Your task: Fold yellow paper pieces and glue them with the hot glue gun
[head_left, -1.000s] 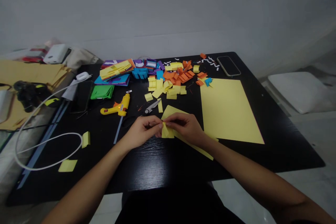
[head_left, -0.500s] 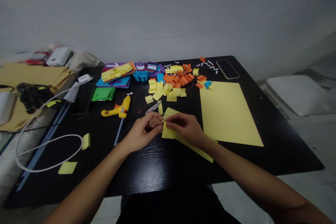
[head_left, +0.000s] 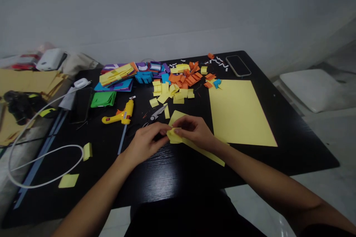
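Between my hands is a small piece of yellow paper [head_left: 174, 137], folded or curled. My left hand [head_left: 148, 139] pinches its left edge with thumb and forefinger. My right hand [head_left: 194, 131] grips its right side, fingers bent together. Under my right hand and wrist lies a longer strip of yellow paper [head_left: 208, 155], partly hidden by the hand. Just beyond my left hand are scissors [head_left: 158, 113] lying partly open, their handles dark and hard to see. A narrow yellow slip [head_left: 166, 111] rests by the blades.
A yellow glue gun [head_left: 122, 114] lies at left, near a white cable [head_left: 47, 183]. Yellow pieces [head_left: 165, 90] and orange pieces [head_left: 186, 79] are heaped at the back. A large yellow sheet [head_left: 241, 113] and a phone [head_left: 238, 66] lie right. Green folded paper [head_left: 103, 99] sits back left.
The small yellow piece has been turned or folded over between my fingers; it now looks shorter and curled. The whole view has shifted slightly.
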The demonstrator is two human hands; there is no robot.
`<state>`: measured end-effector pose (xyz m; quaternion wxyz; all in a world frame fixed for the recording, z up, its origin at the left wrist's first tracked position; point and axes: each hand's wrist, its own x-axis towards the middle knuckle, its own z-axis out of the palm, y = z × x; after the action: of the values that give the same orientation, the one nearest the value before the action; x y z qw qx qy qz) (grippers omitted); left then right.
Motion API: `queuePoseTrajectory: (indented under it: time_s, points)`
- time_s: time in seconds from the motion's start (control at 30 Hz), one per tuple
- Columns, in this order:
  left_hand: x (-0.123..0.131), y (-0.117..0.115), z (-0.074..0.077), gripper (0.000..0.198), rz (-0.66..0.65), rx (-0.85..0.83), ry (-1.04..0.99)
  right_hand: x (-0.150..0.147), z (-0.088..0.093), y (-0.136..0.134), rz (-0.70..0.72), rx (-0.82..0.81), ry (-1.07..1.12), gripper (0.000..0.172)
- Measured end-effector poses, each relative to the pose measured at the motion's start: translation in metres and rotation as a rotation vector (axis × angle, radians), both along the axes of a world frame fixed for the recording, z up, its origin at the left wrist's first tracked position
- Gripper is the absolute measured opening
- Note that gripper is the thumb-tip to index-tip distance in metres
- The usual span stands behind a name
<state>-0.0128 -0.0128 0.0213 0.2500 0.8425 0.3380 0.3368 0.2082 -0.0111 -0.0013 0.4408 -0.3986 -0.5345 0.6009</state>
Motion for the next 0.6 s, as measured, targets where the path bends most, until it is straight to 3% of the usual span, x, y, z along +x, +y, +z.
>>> queuePoseTrajectory:
  time_s: [0.6]
  points:
    - [0.0023,-0.0009,0.0004,0.018,0.065,-0.020,-0.088,-0.0006,0.0004,0.0008,0.040,-0.004,0.058,0.019]
